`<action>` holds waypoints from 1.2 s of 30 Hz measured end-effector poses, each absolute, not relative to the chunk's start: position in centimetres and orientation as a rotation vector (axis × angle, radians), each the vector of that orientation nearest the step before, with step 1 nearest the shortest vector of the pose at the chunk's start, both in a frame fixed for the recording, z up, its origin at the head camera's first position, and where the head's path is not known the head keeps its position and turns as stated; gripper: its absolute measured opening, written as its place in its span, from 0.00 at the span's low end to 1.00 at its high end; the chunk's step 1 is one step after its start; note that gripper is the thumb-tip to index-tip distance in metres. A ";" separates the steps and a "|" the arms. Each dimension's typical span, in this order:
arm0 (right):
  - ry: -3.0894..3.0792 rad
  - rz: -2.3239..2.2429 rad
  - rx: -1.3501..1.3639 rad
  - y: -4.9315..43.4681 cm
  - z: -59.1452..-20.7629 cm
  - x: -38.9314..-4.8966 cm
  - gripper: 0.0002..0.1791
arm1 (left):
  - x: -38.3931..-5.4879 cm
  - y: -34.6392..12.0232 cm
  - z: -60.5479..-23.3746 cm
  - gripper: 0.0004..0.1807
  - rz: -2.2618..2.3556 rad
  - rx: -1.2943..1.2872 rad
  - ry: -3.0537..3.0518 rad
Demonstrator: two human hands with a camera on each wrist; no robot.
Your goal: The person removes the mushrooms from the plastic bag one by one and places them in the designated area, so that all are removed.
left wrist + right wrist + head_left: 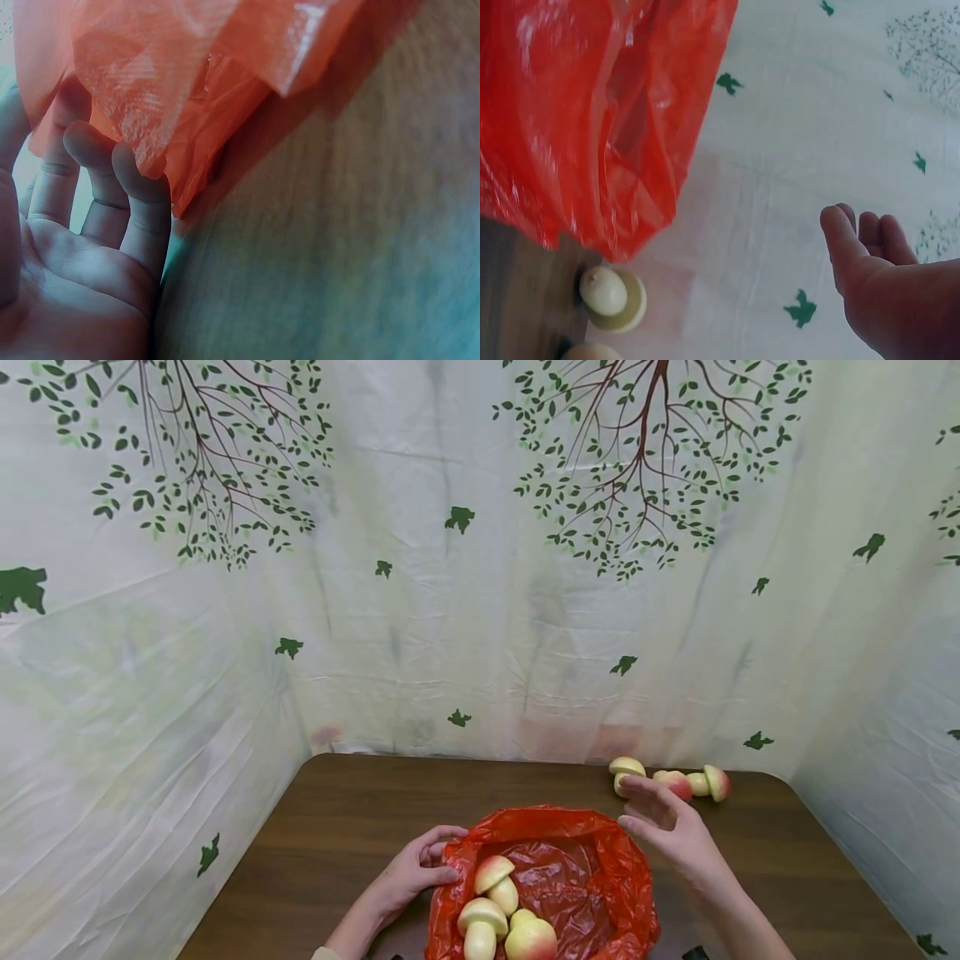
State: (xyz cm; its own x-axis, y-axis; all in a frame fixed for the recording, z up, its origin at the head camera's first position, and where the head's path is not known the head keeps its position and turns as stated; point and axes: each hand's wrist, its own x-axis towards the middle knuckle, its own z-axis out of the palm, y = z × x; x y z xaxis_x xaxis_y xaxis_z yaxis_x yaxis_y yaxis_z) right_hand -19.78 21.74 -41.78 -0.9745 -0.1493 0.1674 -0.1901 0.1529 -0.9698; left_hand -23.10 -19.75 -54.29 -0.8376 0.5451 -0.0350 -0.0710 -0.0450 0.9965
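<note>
A red plastic bag point(637, 902) stands with its mouth open at the table's near side. Inside lie two mushrooms point(480, 920) with pale stems and a yellow-red pear point(531, 937). At the bag's left rim, my left hand point(411, 870) pinches the plastic between thumb and fingers; the left wrist view shows the fingertips point(139, 172) curled against the red film. My right hand point(678, 835) is raised beyond the bag's right rim, fingers extended and holding nothing. Just past its fingers, a mushroom point(627, 767), a pear point(675, 783) and another mushroom point(716, 783) lie at the table's back edge.
The brown wooden table point(390, 793) has rounded back corners. White cloth point(480, 635) printed with trees and green leaves hangs behind it and along both sides. A small black object point(696, 953) shows at the bottom edge below my right forearm.
</note>
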 end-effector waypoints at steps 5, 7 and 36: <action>-2.410 2.053 0.357 20.6 -42.0 -19.2 0.32 | -23.1 -19.7 -54.4 0.30 1.941 0.507 1.813; -2.427 2.071 0.359 20.2 -42.0 -18.9 0.32 | -23.1 -19.7 -54.3 0.31 1.941 0.498 1.814; -2.616 2.230 0.840 16.1 -46.8 -18.6 0.33 | -23.1 -19.8 -54.3 0.32 1.944 0.528 1.800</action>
State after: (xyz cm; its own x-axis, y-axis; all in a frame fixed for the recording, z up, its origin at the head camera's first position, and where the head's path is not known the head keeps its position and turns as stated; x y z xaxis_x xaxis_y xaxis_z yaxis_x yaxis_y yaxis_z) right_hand -18.58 16.11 -46.83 -0.8138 -0.5811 0.0012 -0.0932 0.1284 -0.9873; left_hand -23.05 -19.84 -54.27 -0.8320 0.5546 -0.0161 -0.0584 -0.0588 0.9966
